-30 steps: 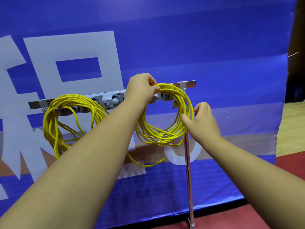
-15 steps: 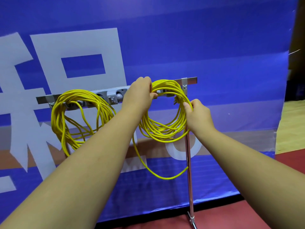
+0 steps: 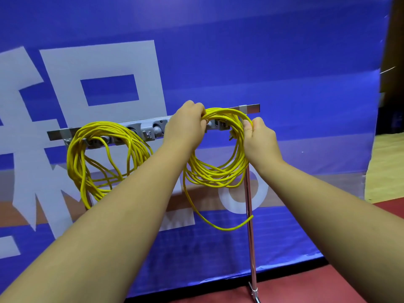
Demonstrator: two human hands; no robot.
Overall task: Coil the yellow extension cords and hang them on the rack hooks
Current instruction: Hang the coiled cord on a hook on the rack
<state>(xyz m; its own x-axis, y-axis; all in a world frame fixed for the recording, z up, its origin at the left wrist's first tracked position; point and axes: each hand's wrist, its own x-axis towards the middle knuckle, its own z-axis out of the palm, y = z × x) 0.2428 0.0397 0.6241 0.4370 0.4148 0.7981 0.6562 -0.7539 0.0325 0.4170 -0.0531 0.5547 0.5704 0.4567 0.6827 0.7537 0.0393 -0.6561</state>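
Left grip (image 3: 185, 130): curled round yellow coil (image 3: 215, 173) at its top, just before rack hook (image 3: 221, 125).
Right grip (image 3: 259, 138): pinches the coil's right side.

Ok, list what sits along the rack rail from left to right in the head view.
Hung yellow cord coil, grey plastic hook block, left hand, second yellow cord coil gripped by both hands, right hand.

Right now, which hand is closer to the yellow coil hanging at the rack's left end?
Left. The left hand grips the top of the second coil, just right of the hanging coil. The right hand holds the second coil's right side, farther away.
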